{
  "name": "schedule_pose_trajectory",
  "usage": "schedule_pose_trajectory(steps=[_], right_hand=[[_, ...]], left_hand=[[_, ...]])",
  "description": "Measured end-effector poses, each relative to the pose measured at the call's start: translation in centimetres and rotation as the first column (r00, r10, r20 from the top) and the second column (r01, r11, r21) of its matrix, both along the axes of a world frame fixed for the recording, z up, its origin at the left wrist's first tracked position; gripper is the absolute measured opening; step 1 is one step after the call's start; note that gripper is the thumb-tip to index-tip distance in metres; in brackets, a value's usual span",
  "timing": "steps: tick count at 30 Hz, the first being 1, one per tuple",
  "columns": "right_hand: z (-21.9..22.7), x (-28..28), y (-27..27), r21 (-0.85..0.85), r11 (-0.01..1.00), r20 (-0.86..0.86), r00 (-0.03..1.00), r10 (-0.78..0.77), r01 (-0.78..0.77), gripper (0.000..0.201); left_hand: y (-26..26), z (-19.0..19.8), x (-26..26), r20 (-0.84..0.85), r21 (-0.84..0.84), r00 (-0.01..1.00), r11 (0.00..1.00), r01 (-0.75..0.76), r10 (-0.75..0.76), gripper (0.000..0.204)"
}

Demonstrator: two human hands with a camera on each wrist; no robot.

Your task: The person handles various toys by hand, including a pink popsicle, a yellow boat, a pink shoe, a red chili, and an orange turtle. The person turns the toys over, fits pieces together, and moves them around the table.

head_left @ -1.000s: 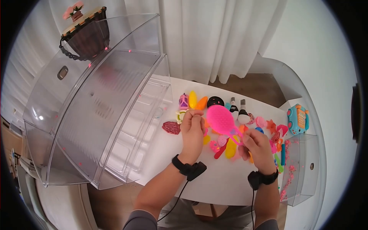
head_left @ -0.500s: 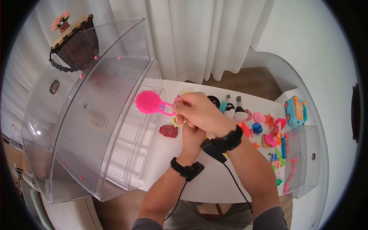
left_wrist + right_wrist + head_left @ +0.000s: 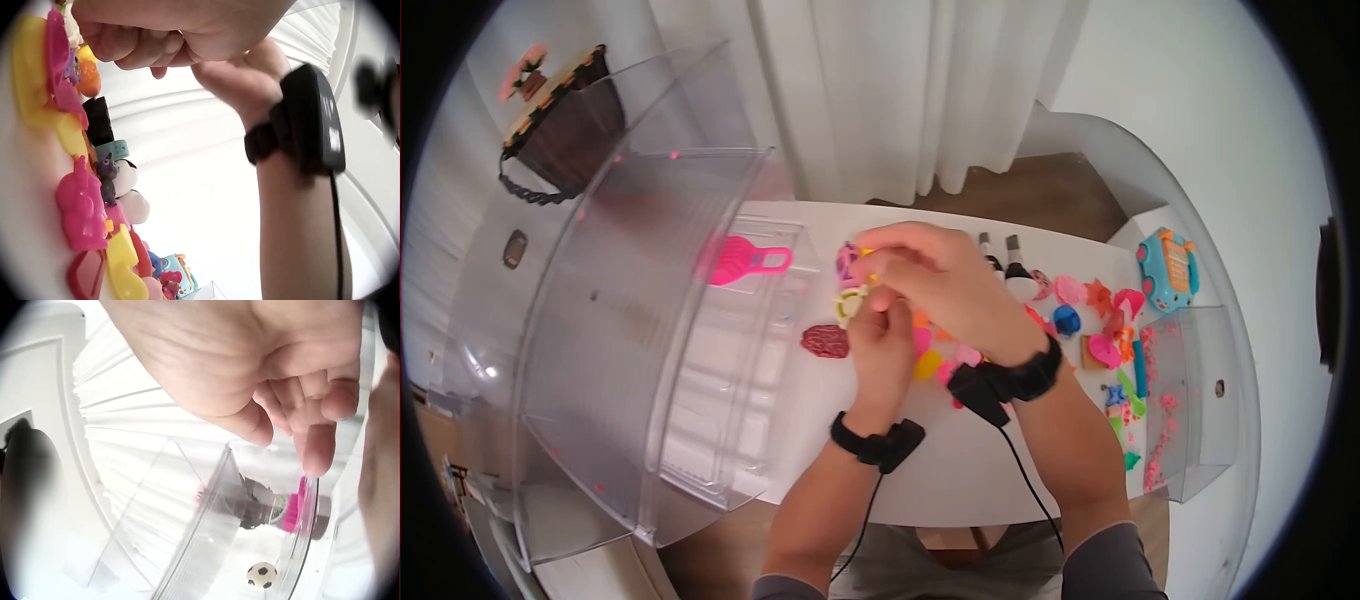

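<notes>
Lying in the clear bin [image 3: 715,420], the pink brush [image 3: 745,260] is left of both hands, well apart from the right hand [image 3: 945,285] — half open, fingers loosely bent, empty. The left hand [image 3: 883,360] is curled beside the pale-green toy [image 3: 850,304] — its grip I cannot tell.

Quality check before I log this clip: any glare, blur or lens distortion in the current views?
Head: dark round vignette, table edge bowed, pink brush partly hazy behind clear plastic. Left wrist: background washed out to near white, dark shape at the right edge out of focus. Right wrist: pale curtain very bright, dark shape at the left edge blurred; football pattern readable.
</notes>
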State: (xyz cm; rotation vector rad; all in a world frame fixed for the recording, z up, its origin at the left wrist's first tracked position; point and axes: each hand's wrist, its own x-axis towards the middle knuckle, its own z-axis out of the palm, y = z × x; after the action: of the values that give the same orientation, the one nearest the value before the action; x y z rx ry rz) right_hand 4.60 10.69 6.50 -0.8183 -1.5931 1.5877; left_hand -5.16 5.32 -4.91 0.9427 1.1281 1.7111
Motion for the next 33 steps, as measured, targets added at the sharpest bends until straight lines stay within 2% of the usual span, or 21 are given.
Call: schedule_pose_trajectory(steps=[1,2,3,4,6,9,11,13,15,17,18,19,21,22,24,25,27,31,33], right_hand=[[0.0,2.4,-0.4,-0.001,1.0,0.018,1.0,-0.019,0.019,0.031],[0.2,4.8,-1.1,0.003,0.991,0.049,0.99,-0.132,0.132,0.028],[0.2,7.1,-2.0,0.012,0.969,0.078,0.966,-0.245,0.245,0.026],[0.0,9.2,-2.8,0.019,0.965,0.095,0.961,-0.261,0.261,0.026],[-1.2,12.8,-4.7,-0.012,0.88,0.118,0.874,-0.471,0.475,0.02],[-4.6,16.9,-6.8,0.08,0.833,0.181,0.814,-0.552,0.547,0.016],[-6.0,18.0,-7.9,0.098,0.797,0.202,0.772,-0.603,0.596,0.012],[-6.5,18.6,-8.7,0.412,0.71,0.324,0.637,-0.7,0.571,0.01],[-7.6,19.6,-9.1,0.466,0.661,0.306,0.595,-0.744,0.588,0.011],[-8.7,20.4,-9.4,0.738,0.54,0.358,0.445,-0.821,0.404,0.014],[-9.0,20.5,-9.3,0.773,0.501,0.344,0.407,-0.846,0.388,0.019],[-9.3,20.3,-9.2,0.772,0.494,0.342,0.393,-0.854,0.4,0.019],[-9.8,19.9,-8.9,0.803,0.492,0.325,0.445,-0.834,0.335,0.019],[-9.9,19.4,-8.9,0.806,0.482,0.321,0.43,-0.844,0.343,0.019],[-10.1,18.3,-9.5,0.78,0.569,0.381,0.525,-0.761,0.26,0.023],[-9.9,18.1,-9.8,0.781,0.567,0.381,0.518,-0.765,0.263,0.023],[-9.2,17.8,-10.1,0.758,0.632,0.428,0.608,-0.669,0.162,0.029],[-9.9,19.2,-9.1,0.725,0.65,0.41,0.616,-0.672,0.227,0.04],[-9.9,20.2,-8.2,0.825,0.489,0.357,0.411,-0.839,0.283,0.046]], left_hand=[[0.1,0.2,-0.1,-0.014,-0.027,1.0,1.0,-0.008,0.008,0.013],[0.5,-0.1,0.1,-0.083,-0.009,0.995,0.998,-0.056,0.055,0.015],[0.5,-0.1,0.2,-0.064,-0.01,0.997,0.999,-0.036,0.035,0.015],[0.3,0.1,0.1,-0.054,-0.064,0.998,0.998,-0.026,0.023,0.014],[-0.2,0.4,0.3,-0.035,-0.119,0.999,0.993,0.0,-0.004,0.014],[-0.9,0.7,0.9,0.005,-0.148,0.997,0.986,0.078,-0.079,0.014],[-1.3,0.9,1.4,-0.037,-0.14,0.996,0.987,0.075,-0.081,0.015],[-1.6,1.1,1.8,-0.069,-0.16,0.991,0.982,0.102,-0.115,0.016],[-2.0,1.5,2.2,-0.049,-0.205,0.99,0.971,0.12,-0.132,0.015],[-1.9,1.7,2.6,-0.049,-0.216,0.989,0.968,0.128,-0.142,0.014],[-1.9,1.7,2.7,-0.052,-0.231,0.991,0.967,0.105,-0.12,0.014],[-2.0,1.6,2.6,-0.055,-0.231,0.989,0.965,0.122,-0.138,0.014],[-2.0,1.5,2.5,-0.044,-0.21,0.99,0.97,0.125,-0.137,0.014],[-2.1,1.7,2.6,-0.051,-0.215,0.989,0.969,0.123,-0.137,0.014],[-2.2,2.0,2.9,-0.052,-0.218,0.987,0.966,0.138,-0.152,0.014],[-2.3,2.0,3.0,-0.055,-0.227,0.987,0.965,0.134,-0.15,0.014],[-2.4,1.7,3.1,-0.04,-0.22,0.983,0.961,0.166,-0.179,0.014],[-2.8,1.8,3.4,-0.034,-0.233,0.975,0.951,0.205,-0.219,0.013],[-2.8,2.0,3.7,-0.034,-0.232,0.975,0.951,0.204,-0.218,0.013]])
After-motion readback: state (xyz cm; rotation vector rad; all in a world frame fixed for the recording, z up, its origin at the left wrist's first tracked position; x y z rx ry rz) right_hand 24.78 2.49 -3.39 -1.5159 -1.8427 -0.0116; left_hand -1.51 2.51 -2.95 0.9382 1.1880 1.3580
